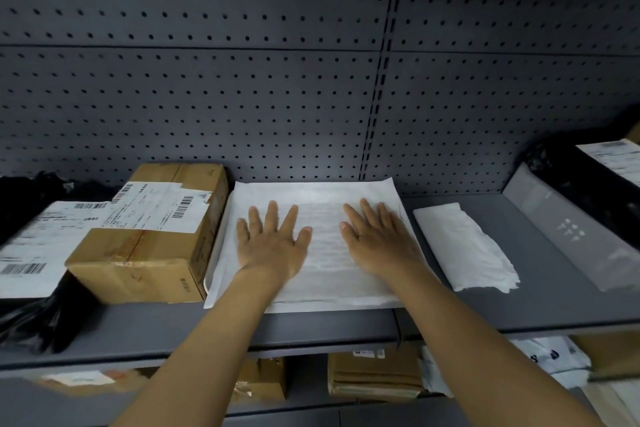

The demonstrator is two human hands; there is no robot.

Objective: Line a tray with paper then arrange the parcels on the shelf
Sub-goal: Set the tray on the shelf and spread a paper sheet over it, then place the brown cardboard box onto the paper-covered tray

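A white sheet of paper (322, 198) lies spread over a tray (209, 279) on the grey shelf (346, 326); only the tray's left rim shows from under the sheet. My left hand (273, 243) and my right hand (379, 236) both rest flat on the paper, palms down, fingers spread. A brown cardboard parcel (149, 253) with white labels stands just left of the tray. A black-bagged parcel with a label (38, 243) lies at the far left. A grey flat parcel (568, 232) leans at the right.
A folded white paper (464, 246) lies on the shelf right of the tray. A black bag with a label (595, 170) sits at the far right. Dark pegboard (277, 80) backs the shelf. Below, the lower shelf holds cardboard boxes (374, 378) and white bags (550, 357).
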